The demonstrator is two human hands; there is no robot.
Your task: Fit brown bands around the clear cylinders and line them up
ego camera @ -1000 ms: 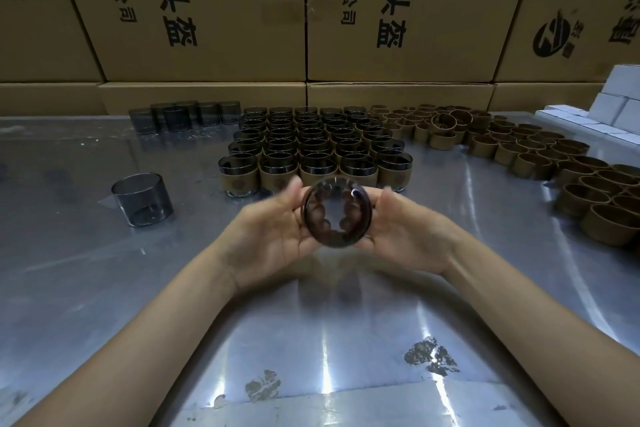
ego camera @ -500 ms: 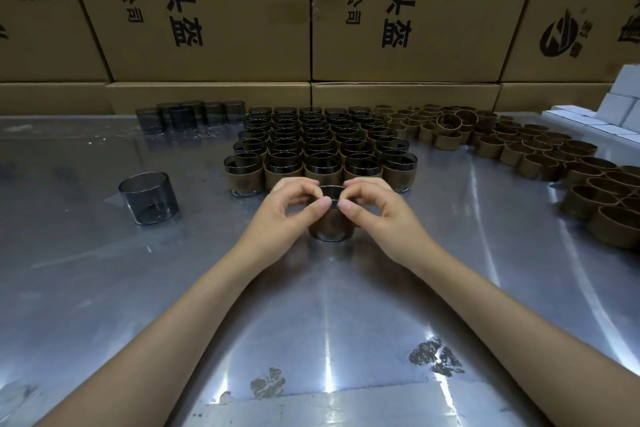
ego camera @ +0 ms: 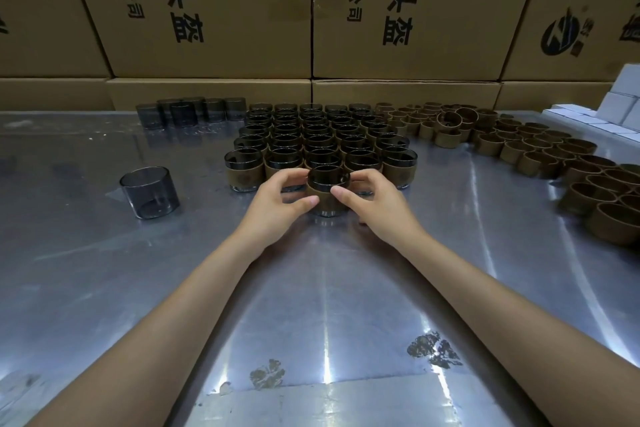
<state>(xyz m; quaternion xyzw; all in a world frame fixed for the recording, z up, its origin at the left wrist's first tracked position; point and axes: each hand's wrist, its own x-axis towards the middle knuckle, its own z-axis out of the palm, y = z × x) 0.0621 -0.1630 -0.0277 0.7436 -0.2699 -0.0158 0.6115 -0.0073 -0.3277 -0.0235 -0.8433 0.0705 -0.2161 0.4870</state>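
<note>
A clear cylinder with a brown band (ego camera: 327, 192) stands upright on the metal table (ego camera: 311, 305), just in front of the block of banded cylinders (ego camera: 318, 142). My left hand (ego camera: 277, 206) curls round its left side and my right hand (ego camera: 372, 203) round its right side, thumbs on the near face of the band. One bare clear cylinder (ego camera: 149, 191) stands alone at the left. Several more bare cylinders (ego camera: 190, 111) stand at the back left. Loose brown bands (ego camera: 540, 152) lie in a long spread at the right.
Large cardboard boxes (ego camera: 311, 10) form a wall along the table's far edge. White boxes (ego camera: 620, 107) are stacked at the back right. Bare metal table lies between my forearms and to the near left.
A second ago I held the cylinder up with its open mouth toward me. It now stands upright on the table, moved toward the front row, with both hands round it.
</note>
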